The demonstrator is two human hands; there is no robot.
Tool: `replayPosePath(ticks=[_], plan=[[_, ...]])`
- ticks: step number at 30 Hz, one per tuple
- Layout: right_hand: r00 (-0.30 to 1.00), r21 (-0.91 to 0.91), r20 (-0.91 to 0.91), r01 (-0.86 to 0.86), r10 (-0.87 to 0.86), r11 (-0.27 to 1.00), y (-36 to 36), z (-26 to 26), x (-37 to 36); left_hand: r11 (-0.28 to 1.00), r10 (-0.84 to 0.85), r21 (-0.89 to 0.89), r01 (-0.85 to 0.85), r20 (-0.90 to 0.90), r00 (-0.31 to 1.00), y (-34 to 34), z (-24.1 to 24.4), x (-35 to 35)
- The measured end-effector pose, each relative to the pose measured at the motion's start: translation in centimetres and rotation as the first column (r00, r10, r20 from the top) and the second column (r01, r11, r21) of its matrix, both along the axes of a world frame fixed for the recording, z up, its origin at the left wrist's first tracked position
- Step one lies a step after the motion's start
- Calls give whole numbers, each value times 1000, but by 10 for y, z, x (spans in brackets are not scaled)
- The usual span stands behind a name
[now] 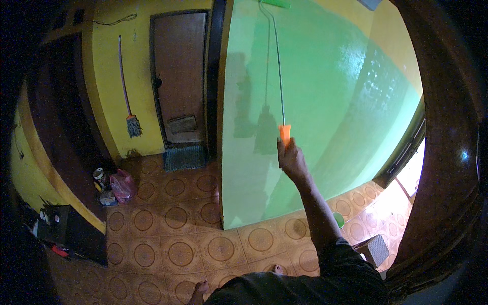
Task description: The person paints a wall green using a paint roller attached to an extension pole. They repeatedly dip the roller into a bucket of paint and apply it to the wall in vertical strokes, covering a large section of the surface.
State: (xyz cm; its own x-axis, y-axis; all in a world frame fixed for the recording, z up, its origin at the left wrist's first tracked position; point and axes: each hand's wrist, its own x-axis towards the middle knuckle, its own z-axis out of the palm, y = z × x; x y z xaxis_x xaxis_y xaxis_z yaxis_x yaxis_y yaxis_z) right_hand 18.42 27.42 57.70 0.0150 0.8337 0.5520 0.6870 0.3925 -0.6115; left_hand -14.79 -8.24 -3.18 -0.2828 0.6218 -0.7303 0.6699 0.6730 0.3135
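Observation:
My right hand (292,158) grips the orange plastic handle (284,133) of a paint roller, with my arm stretched up and forward. Its long bent metal rod (279,68) runs up to the green roller sleeve (277,3), which is cut by the top edge of the view. Behind it is a wall (305,95) with wet-looking green paint over much of it; a paler green strip shows on the left and yellow at the upper right. My left hand (201,286) hangs low by my body at the bottom edge; its fingers are too small and dim to read.
A mop (133,126) hangs on the yellow wall beside a brown door (181,76) with a mat (185,158) before it. A pink plastic bag (122,186) sits on the tiled floor (221,248). Right of my arm are a round green object (338,220), partly hidden, and a box-like object (375,249).

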Motion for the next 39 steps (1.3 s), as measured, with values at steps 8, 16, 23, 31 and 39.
replayPosePath(ticks=[8,16,23,31,39], plan=[[982,93,168,73,-87,993,-30,-110,16,992,119,-67,-111,134,984,-11,6,1],[996,32,-53,-64,65,997,-12,33,3,961,277,-78,-266,195,941,-11,18,-8],[1000,138,2,-14,14,990,-9,-18,15,987,-121,-75,143,248,961,8,-2,-5],[960,282,262,20,-97,959,-20,-65,25,999,6,-33,-2,128,992,-5,17,5],[994,-18,-95,-49,47,999,-26,66,3,998,47,-56,-40,129,991,-7,11,-3]])
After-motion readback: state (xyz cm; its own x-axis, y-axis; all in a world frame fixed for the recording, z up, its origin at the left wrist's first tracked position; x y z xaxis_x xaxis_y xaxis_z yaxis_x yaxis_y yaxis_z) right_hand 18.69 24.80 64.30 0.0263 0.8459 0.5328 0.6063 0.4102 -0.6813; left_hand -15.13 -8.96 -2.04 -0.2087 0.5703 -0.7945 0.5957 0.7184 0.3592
